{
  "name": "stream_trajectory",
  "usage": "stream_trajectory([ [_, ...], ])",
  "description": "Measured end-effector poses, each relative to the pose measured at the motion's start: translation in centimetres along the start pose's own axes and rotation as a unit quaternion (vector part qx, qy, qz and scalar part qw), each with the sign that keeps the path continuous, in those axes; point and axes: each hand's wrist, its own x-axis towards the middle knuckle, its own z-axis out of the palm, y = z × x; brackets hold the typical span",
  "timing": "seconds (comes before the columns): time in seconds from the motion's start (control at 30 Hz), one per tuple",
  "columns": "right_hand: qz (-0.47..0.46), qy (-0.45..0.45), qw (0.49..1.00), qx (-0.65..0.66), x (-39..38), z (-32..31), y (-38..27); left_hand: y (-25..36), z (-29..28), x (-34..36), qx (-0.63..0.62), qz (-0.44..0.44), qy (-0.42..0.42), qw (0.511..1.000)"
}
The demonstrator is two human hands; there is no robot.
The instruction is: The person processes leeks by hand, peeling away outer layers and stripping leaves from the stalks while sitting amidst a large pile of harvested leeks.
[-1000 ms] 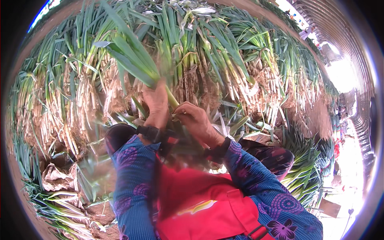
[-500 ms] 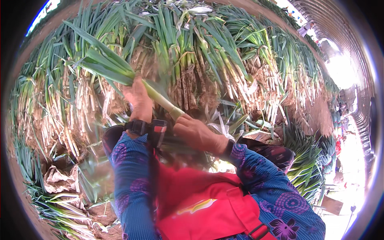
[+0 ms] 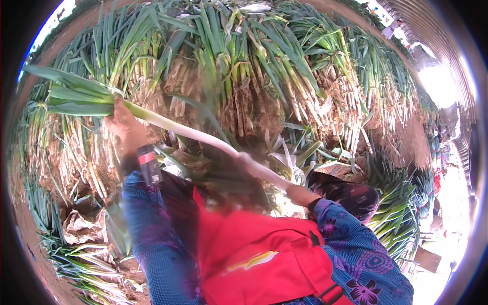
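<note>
My left hand (image 3: 123, 119) is closed round a long leek (image 3: 183, 129) just below its fanned green leaves (image 3: 79, 99). The leek slants from upper left down to the right across my body, its white lower length smeared by motion. My right hand (image 3: 300, 194), also blurred, is closed at the lower right end of that pale streak; whether it grips the stalk or a layer pulled from it I cannot tell. Below both hands is my red apron (image 3: 239, 239).
Leek bundles (image 3: 244, 76) with rooty white bases line the back. More loose leeks (image 3: 86, 269) lie at lower left beside a crumpled sack (image 3: 84, 226), others (image 3: 391, 213) at right. A piece of cardboard (image 3: 427, 259) lies at the right under a corrugated wall (image 3: 457, 117).
My left hand has moved left with the leek, whose leaves now point leftward. My right hand has moved right and down from mid-stalk, so my hands are much farther apart.
</note>
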Motion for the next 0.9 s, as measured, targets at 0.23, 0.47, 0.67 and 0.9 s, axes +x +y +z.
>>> stream_trajectory([
  [0.23,0.008,0.144,0.988,0.05,1.2,-3.1,5.9,0.2,-1.1,0.2,-0.024,-0.01,-0.022,0.999],
  [0.47,-0.155,0.369,0.868,0.294,3.5,-15.0,-13.7,-0.8,2.5,-5.8,-0.012,-0.058,-0.069,0.996],
  [0.67,-0.182,0.396,0.891,0.124,5.2,-16.2,-18.0,-1.0,2.9,-7.3,-0.042,-0.019,-0.13,0.99],
  [0.9,-0.189,0.375,0.907,0.026,5.4,-16.8,-19.1,-2.2,3.2,-8.2,-0.073,0.009,-0.166,0.983],
])
